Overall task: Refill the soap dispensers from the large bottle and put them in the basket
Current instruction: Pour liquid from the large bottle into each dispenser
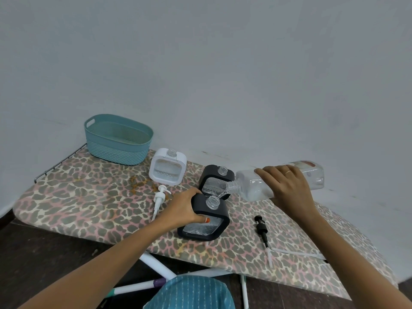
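Observation:
My left hand (pixel 186 208) grips the near black soap dispenser (pixel 204 227), which stands on the ironing board with its clear neck uncapped. My right hand (pixel 287 186) holds the large clear bottle (pixel 252 186) tipped sideways, its mouth just above that neck, and clear liquid runs from one into the other. A second black dispenser (pixel 214 175) stands just behind, partly hidden by the bottle. Further left stands a white dispenser (pixel 167 169), also uncapped. The teal basket (pixel 118 139) sits at the board's far left with nothing visible inside.
A white pump (pixel 159 199) lies left of my left hand. A black pump (pixel 262 230) lies to the right on the leopard-print ironing board (pixel 89 197). A grey wall rises close behind. Below the board's near edge are its white legs and dark floor.

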Action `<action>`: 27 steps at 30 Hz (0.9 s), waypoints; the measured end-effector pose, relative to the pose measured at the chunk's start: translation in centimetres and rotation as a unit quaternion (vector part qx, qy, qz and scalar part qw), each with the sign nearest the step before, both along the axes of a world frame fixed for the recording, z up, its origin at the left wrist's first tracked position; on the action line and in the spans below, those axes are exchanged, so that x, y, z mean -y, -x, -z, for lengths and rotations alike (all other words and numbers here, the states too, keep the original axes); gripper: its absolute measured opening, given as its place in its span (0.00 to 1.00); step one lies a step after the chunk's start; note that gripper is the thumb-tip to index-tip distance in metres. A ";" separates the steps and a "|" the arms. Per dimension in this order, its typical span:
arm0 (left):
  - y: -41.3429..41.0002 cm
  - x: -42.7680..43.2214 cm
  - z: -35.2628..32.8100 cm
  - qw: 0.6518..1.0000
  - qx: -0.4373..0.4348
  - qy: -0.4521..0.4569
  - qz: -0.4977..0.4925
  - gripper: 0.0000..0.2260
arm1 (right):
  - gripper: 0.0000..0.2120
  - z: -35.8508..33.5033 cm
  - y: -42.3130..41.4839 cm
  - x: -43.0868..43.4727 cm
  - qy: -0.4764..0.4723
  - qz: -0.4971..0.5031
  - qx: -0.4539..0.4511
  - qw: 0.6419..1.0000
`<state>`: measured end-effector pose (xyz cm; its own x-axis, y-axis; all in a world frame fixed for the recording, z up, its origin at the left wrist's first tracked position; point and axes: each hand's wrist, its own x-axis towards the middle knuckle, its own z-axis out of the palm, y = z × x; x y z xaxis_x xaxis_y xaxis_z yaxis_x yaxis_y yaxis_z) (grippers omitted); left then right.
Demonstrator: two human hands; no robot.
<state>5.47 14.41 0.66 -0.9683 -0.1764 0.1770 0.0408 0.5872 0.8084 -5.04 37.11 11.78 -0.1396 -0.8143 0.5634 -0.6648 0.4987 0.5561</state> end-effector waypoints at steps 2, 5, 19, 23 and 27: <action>0.0 0.0 0.0 1.000 0.000 0.001 -0.001 0.24 | 0.24 0.0 0.0 0.0 -0.001 -0.002 -0.002 1.000; 0.0 -0.1 0.1 1.000 0.000 0.000 -0.001 0.23 | 0.24 -0.1 0.0 0.0 -0.001 -0.003 -0.003 1.000; 0.1 -0.2 0.1 1.000 -0.001 -0.005 -0.002 0.25 | 0.22 0.1 -0.1 0.0 -0.005 -0.010 -0.007 1.000; 0.1 -0.2 0.1 1.000 -0.001 -0.009 -0.001 0.24 | 0.22 0.0 -0.1 0.2 -0.002 -0.012 -0.016 1.000; 0.1 -0.2 0.1 1.000 0.000 -0.013 -0.001 0.24 | 0.21 -0.1 -0.2 0.2 -0.005 -0.012 -0.021 1.000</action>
<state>5.42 14.59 0.53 -0.9679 -0.1820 0.1731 0.0407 0.5664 0.8231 -4.85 36.90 11.88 -0.0953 -0.8232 0.5597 -0.6526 0.4762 0.5893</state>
